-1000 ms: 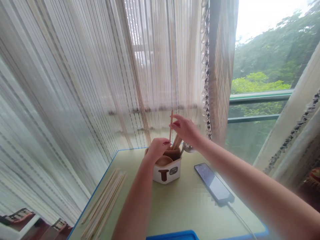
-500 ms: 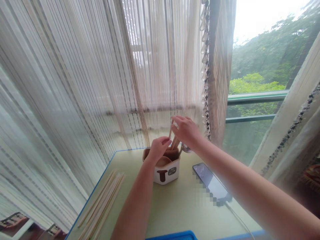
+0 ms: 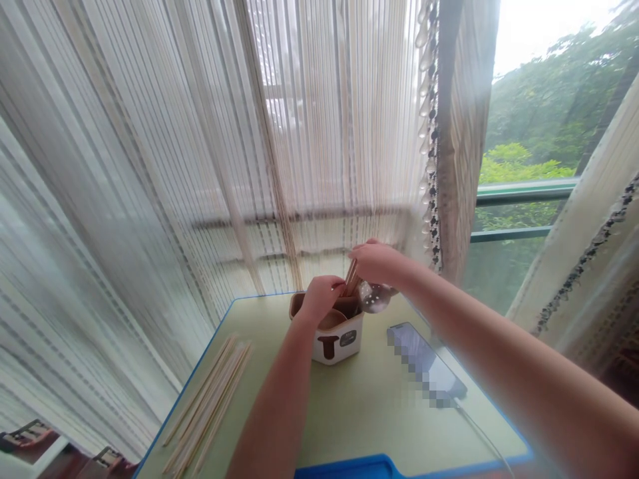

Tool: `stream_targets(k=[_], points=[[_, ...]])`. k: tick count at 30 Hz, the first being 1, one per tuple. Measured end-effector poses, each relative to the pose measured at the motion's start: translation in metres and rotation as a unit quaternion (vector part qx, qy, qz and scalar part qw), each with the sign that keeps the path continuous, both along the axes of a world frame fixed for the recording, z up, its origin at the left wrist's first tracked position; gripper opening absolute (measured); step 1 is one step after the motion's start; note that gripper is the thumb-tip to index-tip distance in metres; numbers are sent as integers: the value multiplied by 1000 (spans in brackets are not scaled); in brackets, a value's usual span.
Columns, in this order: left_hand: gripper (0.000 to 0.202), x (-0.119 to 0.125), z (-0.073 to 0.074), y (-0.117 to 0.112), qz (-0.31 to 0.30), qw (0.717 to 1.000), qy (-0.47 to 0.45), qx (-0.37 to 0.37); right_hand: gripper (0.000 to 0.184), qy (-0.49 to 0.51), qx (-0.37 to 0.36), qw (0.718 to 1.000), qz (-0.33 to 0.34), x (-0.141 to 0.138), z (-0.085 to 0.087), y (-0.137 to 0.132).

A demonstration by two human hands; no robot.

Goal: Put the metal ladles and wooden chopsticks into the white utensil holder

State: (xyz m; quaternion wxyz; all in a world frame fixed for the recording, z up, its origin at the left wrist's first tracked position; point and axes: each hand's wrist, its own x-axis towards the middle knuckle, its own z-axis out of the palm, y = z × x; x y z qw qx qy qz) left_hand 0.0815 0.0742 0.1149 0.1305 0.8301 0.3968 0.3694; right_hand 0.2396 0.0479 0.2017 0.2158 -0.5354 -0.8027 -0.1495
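A white and brown utensil holder point(image 3: 335, 349) with a brown inner rim stands near the far edge of the table. Brown chopsticks point(image 3: 351, 283) lean upright out of its back compartment. My right hand point(image 3: 378, 259) is closed around their upper ends from the right. My left hand point(image 3: 322, 296) reaches over the holder's left side, its fingertips pinched against the chopsticks lower down; exactly what they grip is partly hidden. A metal slotted spoon point(image 3: 373, 297) hangs out at the holder's right, below my right hand.
Several long thin wooden sticks point(image 3: 210, 406) lie along the table's left side. To the right, a phone point(image 3: 424, 362) lies with a cable point(image 3: 482, 429) attached. A blue tray edge point(image 3: 349, 468) shows at the front. Sheer curtains point(image 3: 200, 166) hang behind the table point(image 3: 359, 412).
My right hand has come down, from holding up a single stick to closing on the tops of the chopsticks in the holder. My left hand stays close by. The slotted spoon shows more fully.
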Motion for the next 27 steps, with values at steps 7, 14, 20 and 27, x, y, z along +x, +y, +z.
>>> stream_targets(k=[7,14,20,27], points=[[17,-5,-3,-1,-6,1000,-6,10,39,34,-9,999,12,-13,13,-43],[20,-3,1,-6,-27,1000,6,-11,30,57,7,997,52,-20,-4,-113],[41,-26,27,-35,-73,997,9,0,41,51,11,999,16,0,-29,-108],[32,-9,42,-71,-134,991,21,22,34,90,80,992,30,16,-45,-96]])
